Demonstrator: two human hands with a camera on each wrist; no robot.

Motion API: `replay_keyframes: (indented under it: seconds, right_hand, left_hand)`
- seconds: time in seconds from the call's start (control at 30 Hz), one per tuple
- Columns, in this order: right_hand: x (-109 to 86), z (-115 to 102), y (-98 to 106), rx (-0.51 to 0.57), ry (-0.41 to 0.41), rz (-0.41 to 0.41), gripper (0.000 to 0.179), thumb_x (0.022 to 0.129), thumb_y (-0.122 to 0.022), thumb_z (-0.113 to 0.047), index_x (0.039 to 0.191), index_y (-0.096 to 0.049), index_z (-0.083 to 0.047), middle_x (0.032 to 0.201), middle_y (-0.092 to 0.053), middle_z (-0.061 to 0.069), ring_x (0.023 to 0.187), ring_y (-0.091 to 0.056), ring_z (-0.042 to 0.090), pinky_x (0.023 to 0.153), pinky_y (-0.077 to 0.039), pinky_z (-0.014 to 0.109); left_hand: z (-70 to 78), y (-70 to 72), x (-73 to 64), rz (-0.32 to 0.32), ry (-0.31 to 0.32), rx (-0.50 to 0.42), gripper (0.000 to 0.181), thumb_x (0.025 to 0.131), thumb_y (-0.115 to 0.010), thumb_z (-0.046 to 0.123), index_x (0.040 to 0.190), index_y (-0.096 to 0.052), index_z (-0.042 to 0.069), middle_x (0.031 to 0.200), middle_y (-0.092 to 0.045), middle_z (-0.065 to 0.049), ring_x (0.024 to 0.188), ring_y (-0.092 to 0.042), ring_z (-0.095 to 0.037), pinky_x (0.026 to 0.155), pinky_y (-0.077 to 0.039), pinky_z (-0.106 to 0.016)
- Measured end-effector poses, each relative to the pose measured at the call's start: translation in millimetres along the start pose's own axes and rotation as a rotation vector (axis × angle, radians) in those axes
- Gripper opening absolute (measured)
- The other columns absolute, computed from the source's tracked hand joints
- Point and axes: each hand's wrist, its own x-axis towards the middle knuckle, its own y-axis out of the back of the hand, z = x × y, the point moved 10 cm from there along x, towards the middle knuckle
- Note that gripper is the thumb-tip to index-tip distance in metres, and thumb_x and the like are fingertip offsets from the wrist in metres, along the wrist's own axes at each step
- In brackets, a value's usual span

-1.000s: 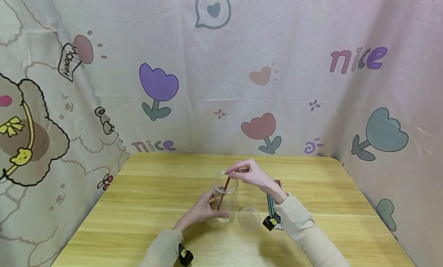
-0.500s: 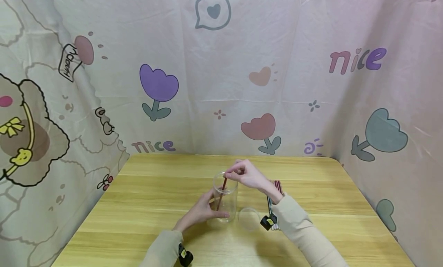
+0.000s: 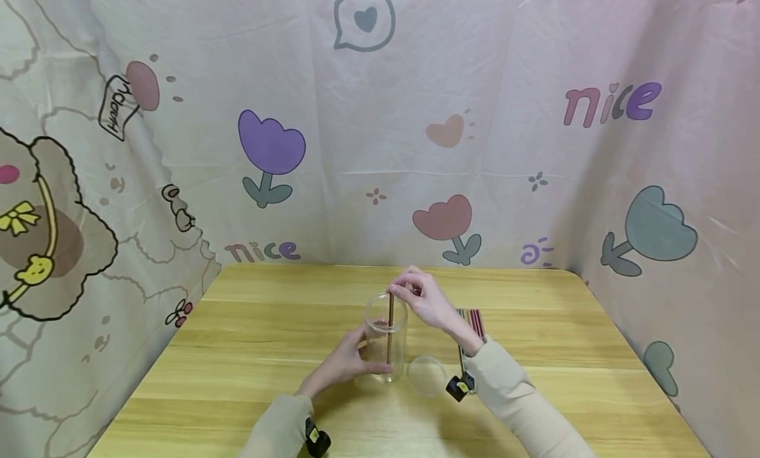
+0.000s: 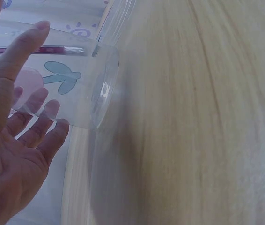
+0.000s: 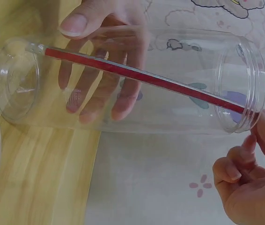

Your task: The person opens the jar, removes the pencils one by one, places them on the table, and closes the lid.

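A clear plastic jar [image 3: 400,346] stands upright on the table, its mouth uncovered. My left hand [image 3: 343,362] holds its lower side, thumb in front and fingers behind. A red pencil [image 5: 137,75] with a silvery end reaches down inside the jar, its lower end near the bottom. At the jar's mouth, my right hand [image 3: 426,301] pinches the pencil's top between thumb and fingertips. In the left wrist view the pencil [image 4: 60,49] shows through the jar wall, behind my left thumb.
A round clear lid [image 3: 427,376] lies right of the jar. Beyond it several striped pencils [image 3: 477,321] lie together, partly hidden under my right wrist. The wooden table [image 3: 267,299] ends at a patterned cloth backdrop [image 3: 356,148].
The pencil has gone from slanted to nearly upright in the head view, its top now slightly higher and farther right. My right hand moved with it. The left hand and jar stay put.
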Motion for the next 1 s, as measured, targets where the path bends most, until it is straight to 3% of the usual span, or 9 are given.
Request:
replay_keyframes:
  seconds: [0.2, 0.4, 0.5, 0.6, 0.8, 1.0]
  right_hand:
    - [-1.8, 3, 3, 0.07, -0.039, 0.04, 0.015, 0.103, -0.056, -0.011, 0.101, -0.066, 0.001, 0.075, -0.053, 0.006, 0.06, -0.041, 0.003, 0.053, -0.035, 0.015]
    - [-2.0, 3, 7, 0.276, 0.002, 0.071, 0.021, 0.108, -0.043, -0.01, 0.105, -0.052, 0.009, 0.094, -0.066, 0.033, 0.058, -0.044, 0.003, 0.05, -0.035, 0.014]
    - [-3.2, 6, 9, 0.331, -0.003, 0.091, 0.025, 0.11, -0.039, -0.015, 0.108, -0.047, 0.008, 0.093, -0.066, 0.038, 0.051, -0.043, 0.002, 0.045, -0.031, 0.014]
    - [-4.8, 8, 13, 0.377, -0.012, 0.115, 0.024, 0.111, -0.037, -0.02, 0.109, -0.045, 0.003, 0.086, -0.069, 0.031, 0.047, -0.044, 0.003, 0.041, -0.031, 0.014]
    - [-7.6, 6, 20, 0.498, 0.03, 0.168, 0.012, 0.111, -0.037, -0.019, 0.107, -0.046, -0.012, 0.075, -0.071, -0.002, 0.044, -0.049, 0.004, 0.036, -0.041, 0.019]
    - [-9.6, 5, 24, 0.549, 0.081, 0.204, 0.023, 0.11, -0.038, -0.019, 0.105, -0.059, -0.018, 0.075, -0.069, -0.004, 0.045, -0.053, 0.004, 0.035, -0.046, 0.022]
  left_hand:
    - [1.3, -0.1, -0.2, 0.001, 0.003, 0.022, 0.086, 0.074, -0.089, 0.021, 0.147, -0.046, 0.01, 0.153, -0.049, -0.012, 0.14, -0.048, -0.038, 0.119, -0.038, -0.06]
    - [1.6, 0.1, -1.0, -0.002, -0.002, 0.016, 0.087, 0.075, -0.089, 0.02, 0.148, -0.044, 0.006, 0.153, -0.049, -0.014, 0.14, -0.047, -0.04, 0.118, -0.038, -0.061]
    - [1.8, -0.1, -1.4, -0.007, -0.005, 0.0, 0.086, 0.075, -0.089, 0.019, 0.148, -0.044, 0.006, 0.153, -0.048, -0.014, 0.141, -0.046, -0.04, 0.118, -0.038, -0.061]
    - [2.4, 0.5, -1.3, -0.002, -0.014, 0.022, 0.086, 0.075, -0.089, 0.02, 0.147, -0.045, 0.004, 0.154, -0.048, -0.015, 0.141, -0.046, -0.04, 0.118, -0.038, -0.062]
    - [2.5, 1.1, -0.9, 0.003, -0.018, 0.058, 0.086, 0.076, -0.089, 0.023, 0.147, -0.045, 0.004, 0.154, -0.047, -0.016, 0.141, -0.046, -0.041, 0.117, -0.038, -0.064]
    - [2.5, 1.2, -1.1, 0.007, -0.02, 0.059, 0.086, 0.075, -0.089, 0.023, 0.147, -0.045, 0.005, 0.153, -0.049, -0.014, 0.14, -0.046, -0.042, 0.117, -0.039, -0.063]
